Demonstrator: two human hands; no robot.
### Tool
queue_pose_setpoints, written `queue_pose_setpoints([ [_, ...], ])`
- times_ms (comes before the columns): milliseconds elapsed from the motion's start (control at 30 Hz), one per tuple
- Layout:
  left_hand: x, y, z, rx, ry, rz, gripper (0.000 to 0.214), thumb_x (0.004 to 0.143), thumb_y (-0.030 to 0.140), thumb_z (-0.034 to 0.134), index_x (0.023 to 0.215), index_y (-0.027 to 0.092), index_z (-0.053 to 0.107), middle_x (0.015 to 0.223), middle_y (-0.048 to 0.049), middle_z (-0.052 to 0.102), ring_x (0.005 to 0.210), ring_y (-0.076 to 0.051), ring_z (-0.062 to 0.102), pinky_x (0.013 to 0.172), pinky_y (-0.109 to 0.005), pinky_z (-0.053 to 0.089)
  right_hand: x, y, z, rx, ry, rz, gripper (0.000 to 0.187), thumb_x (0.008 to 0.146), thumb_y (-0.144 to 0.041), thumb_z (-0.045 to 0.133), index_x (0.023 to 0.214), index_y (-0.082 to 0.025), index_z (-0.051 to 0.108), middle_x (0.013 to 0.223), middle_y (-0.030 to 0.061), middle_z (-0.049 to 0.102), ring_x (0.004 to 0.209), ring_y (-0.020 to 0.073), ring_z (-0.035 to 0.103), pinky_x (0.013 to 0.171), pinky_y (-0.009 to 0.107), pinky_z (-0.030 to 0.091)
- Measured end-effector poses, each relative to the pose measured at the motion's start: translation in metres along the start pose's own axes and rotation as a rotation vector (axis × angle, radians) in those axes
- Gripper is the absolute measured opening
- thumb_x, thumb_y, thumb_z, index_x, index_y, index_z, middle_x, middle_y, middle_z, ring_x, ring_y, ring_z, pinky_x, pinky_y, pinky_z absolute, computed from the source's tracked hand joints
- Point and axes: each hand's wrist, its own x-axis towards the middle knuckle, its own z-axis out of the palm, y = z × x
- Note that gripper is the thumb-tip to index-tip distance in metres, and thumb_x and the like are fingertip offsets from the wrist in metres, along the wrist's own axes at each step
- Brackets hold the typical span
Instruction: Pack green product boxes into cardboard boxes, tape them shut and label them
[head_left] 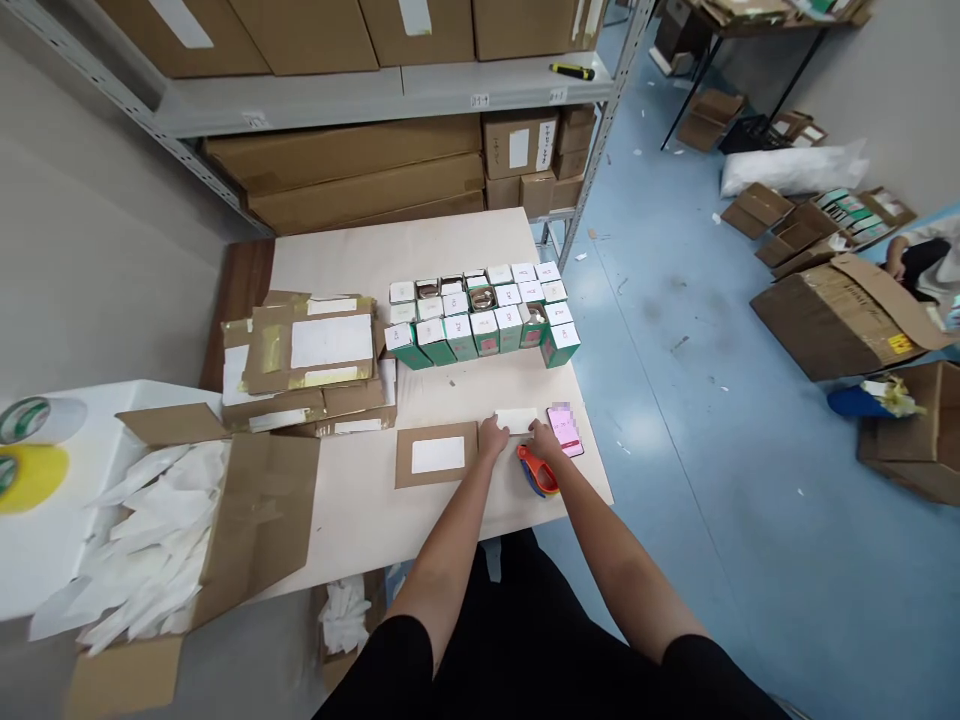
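A small white rectangular piece (pixel 516 420) lies low over the table between my two hands; I cannot make out whether it is paper or a thin box. My left hand (pixel 493 437) grips its left end, and my right hand (pixel 543 440) has hold of the right end. Close to my right hand is an orange and blue tape dispenser (pixel 537 470). Beyond it lies a phone (pixel 565 430) with a pink screen. Left of my left hand rests a flat cardboard piece (pixel 405 462) bearing a white label (pixel 438 455).
Rows of green and white boxes (pixel 459 338) stand further back, a few of them open. Labelled cardboard packages (pixel 271 340) are piled at left, near an open carton (pixel 255 520) of white paper. A shelf (pixel 330 108) rises behind. A person (pixel 941 265) is at far right among cartons.
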Motion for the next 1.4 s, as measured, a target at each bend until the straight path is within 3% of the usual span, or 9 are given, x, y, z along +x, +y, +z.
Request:
queue_pose_setpoints([
  [133,0.020,-0.002,0.021,0.021,0.000,-0.090,0.044,0.079,0.020,0.071,0.122,0.013,0.068,0.124,-0.0191,0.072,0.117,-0.030,0.068,0.095,-0.035,0.051,0.008,0.006,0.010,-0.108,-0.016,-0.080,0.045,0.088,-0.013,0.053,0.133,-0.019,0.050,0.133,0.0149,0.063,0.140,0.0299,0.044,0.088,0.033,0.047],
  [300,0.015,-0.003,0.021,0.011,0.129,-0.180,0.042,0.087,0.034,0.069,0.124,0.014,0.063,0.123,-0.0165,0.073,0.113,-0.027,0.069,0.092,-0.033,0.050,0.011,-0.001,0.009,-0.213,-0.057,-0.158,0.047,0.088,-0.009,0.050,0.134,-0.020,0.049,0.138,0.0162,0.061,0.153,0.0294,0.029,0.098,0.038,0.044],
  [500,0.000,0.010,0.015,0.117,0.197,-0.147,0.020,0.092,0.030,0.061,0.104,0.020,0.072,0.109,-0.0133,0.076,0.106,-0.029,0.070,0.089,-0.037,0.049,0.008,-0.002,-0.003,-0.141,-0.113,-0.156,0.040,0.088,-0.008,0.050,0.124,-0.023,0.059,0.133,0.0123,0.062,0.133,0.0274,0.055,0.090,0.034,0.049],
  [633,-0.011,0.017,0.007,0.192,0.194,-0.072,0.027,0.098,0.031,0.052,0.098,0.019,0.076,0.105,-0.0152,0.076,0.102,-0.029,0.070,0.086,-0.037,0.049,-0.003,0.003,-0.011,0.068,0.026,-0.153,0.043,0.089,-0.012,0.049,0.129,-0.023,0.059,0.131,0.0103,0.064,0.117,0.0232,0.064,0.090,0.031,0.051],
  [800,-0.029,0.019,-0.013,0.317,0.142,0.076,0.036,0.101,0.027,0.044,0.105,0.017,0.078,0.099,-0.0179,0.076,0.099,-0.029,0.071,0.086,-0.036,0.050,-0.023,0.005,-0.022,0.260,0.183,-0.063,0.041,0.090,-0.021,0.047,0.128,-0.024,0.061,0.131,0.0069,0.067,0.121,0.0230,0.063,0.093,0.033,0.053],
  [1000,-0.050,0.019,-0.051,0.435,0.173,0.164,0.041,0.102,0.023,0.043,0.136,0.019,0.065,0.099,-0.0170,0.075,0.099,-0.029,0.071,0.091,-0.037,0.050,-0.042,-0.001,-0.041,0.330,0.206,-0.139,0.045,0.087,-0.022,0.046,0.129,-0.024,0.062,0.135,0.0058,0.066,0.111,0.0211,0.067,0.091,0.032,0.055],
  [1200,-0.073,0.018,-0.078,0.414,0.145,0.340,0.043,0.103,0.025,0.043,0.143,0.027,0.059,0.116,-0.0125,0.075,0.107,-0.026,0.070,0.097,-0.033,0.046,-0.044,-0.031,-0.048,0.315,0.221,-0.237,0.045,0.085,-0.027,0.057,0.130,-0.026,0.061,0.138,0.0048,0.064,0.113,0.0218,0.065,0.088,0.032,0.054],
  [1300,-0.082,0.019,-0.086,0.358,0.157,0.328,0.047,0.102,0.027,0.048,0.149,0.028,0.051,0.111,-0.0094,0.077,0.106,-0.024,0.070,0.097,-0.032,0.045,-0.044,-0.046,-0.047,0.269,0.226,-0.255,0.030,0.085,-0.028,0.060,0.114,-0.024,0.068,0.119,0.0046,0.073,0.103,0.0216,0.068,0.084,0.031,0.053],
  [1400,-0.089,0.019,-0.091,0.324,0.191,0.309,0.035,0.102,0.031,0.051,0.135,0.026,0.061,0.109,-0.0095,0.077,0.105,-0.026,0.070,0.095,-0.034,0.046,-0.046,-0.053,-0.048,0.282,0.199,-0.258,0.016,0.085,-0.028,0.058,0.094,-0.023,0.070,0.090,0.0019,0.075,0.082,0.0198,0.068,0.072,0.029,0.051],
])
